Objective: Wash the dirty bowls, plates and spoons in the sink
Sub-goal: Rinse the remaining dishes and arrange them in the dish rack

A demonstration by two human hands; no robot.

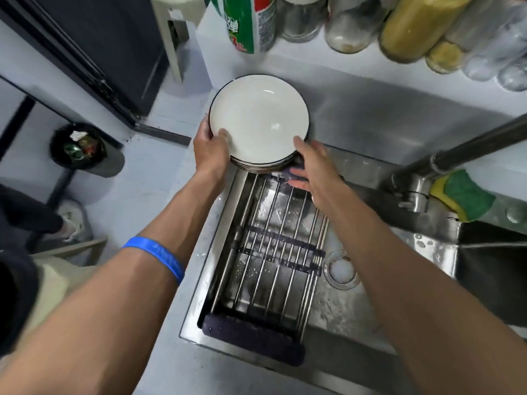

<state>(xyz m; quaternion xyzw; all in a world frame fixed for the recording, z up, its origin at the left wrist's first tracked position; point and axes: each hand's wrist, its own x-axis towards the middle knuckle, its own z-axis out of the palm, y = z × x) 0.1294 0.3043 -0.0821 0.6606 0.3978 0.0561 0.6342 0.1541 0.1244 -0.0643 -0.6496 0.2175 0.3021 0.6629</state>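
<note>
A stack of white plates with dark rims [258,121] sits at the far end of the sink, partly on the counter. My left hand [209,148] grips the stack's left edge, thumb on the top plate. My right hand [312,166] is at the stack's lower right edge with relaxed fingers, thumb touching the rim. Below the hands, a metal drying rack [273,240] spans the steel sink [342,303]. No bowls or spoons are in view.
A faucet [445,158] reaches in from the right, with a yellow-green sponge [464,195] beside it. Bottles and jars [356,21] line the back counter. The sink drain [340,270] lies right of the rack. A bin [81,148] stands on the floor at left.
</note>
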